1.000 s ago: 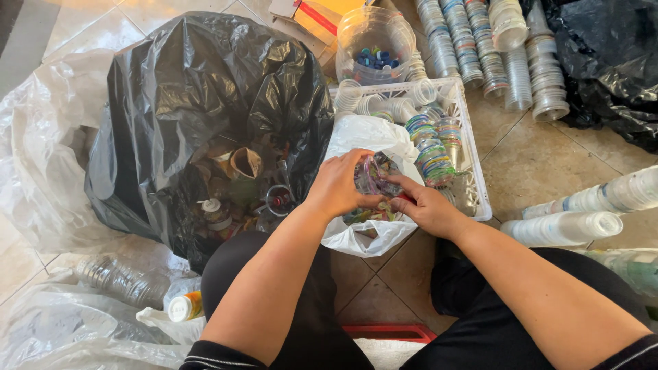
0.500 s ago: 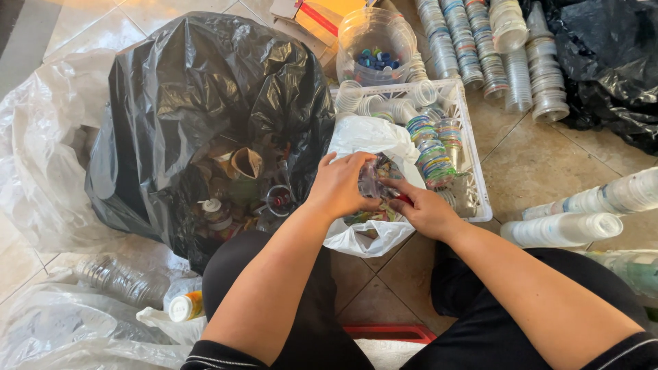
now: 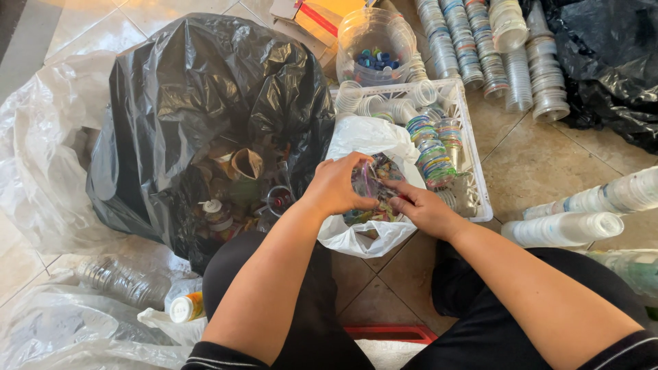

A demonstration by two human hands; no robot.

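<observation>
My forearms reach in from six o'clock, left hand (image 3: 337,185) and right hand (image 3: 419,205) meeting over a white bag (image 3: 367,137). Both sets of fingers curl shut, pinching a clear cup (image 3: 370,179) between them; a black sack (image 3: 205,103) gapes at nine o'clock.
</observation>
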